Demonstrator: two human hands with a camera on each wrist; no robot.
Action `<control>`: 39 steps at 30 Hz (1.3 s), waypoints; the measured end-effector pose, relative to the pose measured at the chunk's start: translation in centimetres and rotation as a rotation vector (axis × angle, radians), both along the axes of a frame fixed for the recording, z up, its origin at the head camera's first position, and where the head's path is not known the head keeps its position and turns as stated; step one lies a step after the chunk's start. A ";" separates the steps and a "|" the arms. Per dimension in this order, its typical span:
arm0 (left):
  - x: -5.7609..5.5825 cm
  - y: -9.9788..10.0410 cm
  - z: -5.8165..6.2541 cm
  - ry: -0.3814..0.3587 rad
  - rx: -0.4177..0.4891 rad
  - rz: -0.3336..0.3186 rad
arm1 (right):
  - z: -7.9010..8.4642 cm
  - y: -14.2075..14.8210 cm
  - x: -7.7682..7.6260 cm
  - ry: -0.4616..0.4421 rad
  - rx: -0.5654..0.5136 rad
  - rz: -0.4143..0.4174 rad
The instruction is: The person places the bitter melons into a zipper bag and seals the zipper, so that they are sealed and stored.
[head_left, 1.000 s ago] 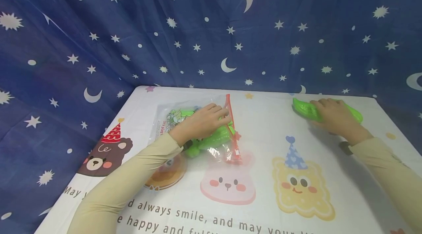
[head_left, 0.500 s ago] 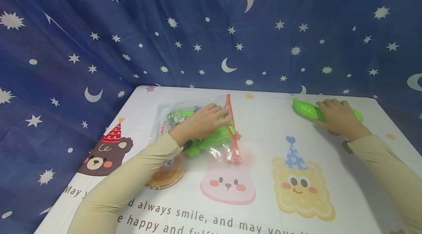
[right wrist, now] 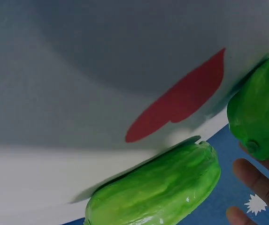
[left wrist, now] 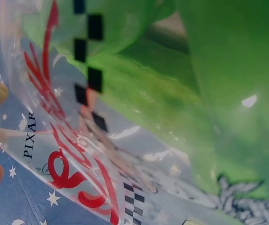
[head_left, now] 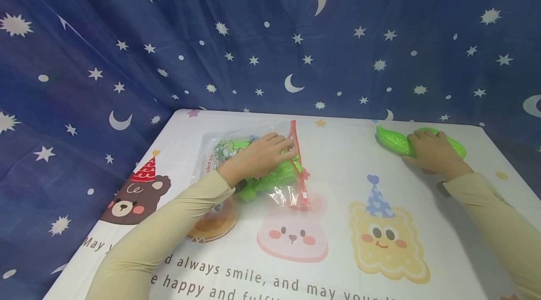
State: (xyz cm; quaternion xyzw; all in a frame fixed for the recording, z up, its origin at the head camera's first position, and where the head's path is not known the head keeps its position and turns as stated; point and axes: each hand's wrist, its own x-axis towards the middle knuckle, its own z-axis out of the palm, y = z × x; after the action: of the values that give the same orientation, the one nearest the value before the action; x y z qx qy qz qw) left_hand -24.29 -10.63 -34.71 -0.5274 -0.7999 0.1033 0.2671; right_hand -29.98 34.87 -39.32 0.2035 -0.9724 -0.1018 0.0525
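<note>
1. Starting at the left: beside the bag, a bear (head_left: 135, 199) is seen, printed on the white cloth (head_left: 338, 150).
2. Now the clear bag (head_left: 291, 194), laid on the cloth with its mouth turned right; that side seems to be chosen so that the opening is faced toward the other hand.
3. Inside the bag, green toys (head_left: 276, 178) are seen through the film, and it is likely by their bulk that the bag is kept from sliding. How many are packed in cannot be told.
4. Over the bag comes the left hand (head_left: 262, 155), and the red zip (head_left: 293, 128) is pinched at the mouth between thumb and fingers. Held there, the edge is presumably kept lifted off the cloth, and a small gap is shown.
5. On to the right of the bag, a biscuit (head_left: 389, 243) is printed on the cloth, nearer the person.
6. Well right of the bag, the nearer gourd (head_left: 390, 142) is held from above by the right hand (head_left: 435, 150), thumb on one side and fingers on the other, a span apparently suited to its rounded body. How firmly cannot be told.
7. Last, farthest from the bag, the farther gourd (head_left: 457, 148) is left ungripped on the cloth, just beside that hand.
</note>
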 end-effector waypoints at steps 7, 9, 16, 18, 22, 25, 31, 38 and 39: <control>-0.1 0.1 -0.1 -0.004 0.001 0.002 | -0.3 0.1 0.0 0.040 -0.006 0.008; -0.1 0.0 -0.1 -0.003 0.000 0.003 | -0.3 0.1 0.1 0.059 -0.019 0.012; 0.0 0.0 0.0 -0.014 -0.016 0.011 | 0.4 -0.2 0.7 0.130 -0.053 0.049; 0.1 0.1 0.1 -0.019 -0.019 0.012 | 0.8 -0.3 1.0 0.156 -0.063 0.068; 0.1 0.1 0.2 -0.020 -0.010 0.003 | 1.6 -0.6 1.6 0.194 -0.086 0.100; 0.2 0.1 0.2 -0.017 0.000 -0.003 | 2.0 -0.9 1.9 0.212 -0.098 0.117; 0.1 0.0 0.2 -0.008 0.001 0.001 | 3.1 -2.2 2.7 0.240 -0.128 0.172; 0.1 0.0 0.2 -0.014 -0.003 0.008 | 3.8 -4.7 3.4 0.330 -0.188 0.306; 0.1 0.0 0.2 -0.015 -0.002 0.008 | 3.8 -5.0 3.4 0.352 -0.197 0.335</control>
State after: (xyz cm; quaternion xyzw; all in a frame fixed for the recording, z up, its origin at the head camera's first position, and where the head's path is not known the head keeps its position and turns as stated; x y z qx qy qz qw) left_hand -24.15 -10.60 -34.49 -0.5253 -0.8039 0.1012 0.2599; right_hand -26.56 29.90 -35.50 0.3349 -0.9062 -0.0304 0.2564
